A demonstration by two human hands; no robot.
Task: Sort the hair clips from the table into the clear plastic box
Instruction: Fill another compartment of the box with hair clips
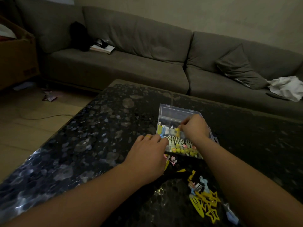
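Right hand (pixel 194 126) is over the box (pixel 178 112), fingertips pinched on a small yellow clip (pixel 176 129) in the back row; left hand (pixel 148 154) rests at the box's near-left corner, fingers curled against the edge, cannot tell if it grips a clip or only steadies the box; a ring (pixel 148 136) shows on one finger. Box sits open mid-tabletop, lid up behind, two rows of clips already inside. Loose clips (pixel 205 199) lie near the right forearm: yellow stars, flat yellow snaps, a few blue ones; a pink one (pixel 172 160) just beside the left hand. Clips look light, stiff, thin plastic or metal; probably slick and flat on the surface, so likely best pinched by the edges or the decorated end; star points may snag each other. Box looks light and could slide if not held. Tabletop (pixel 98 128) is dark, glossy, speckled, with glare at left. Dim room; grey sofa (pixel 131 54) behind, cushion (pixel 237 68) and white cloth (pixel 287 86) on it, cardboard box (pixel 16 54) at left.
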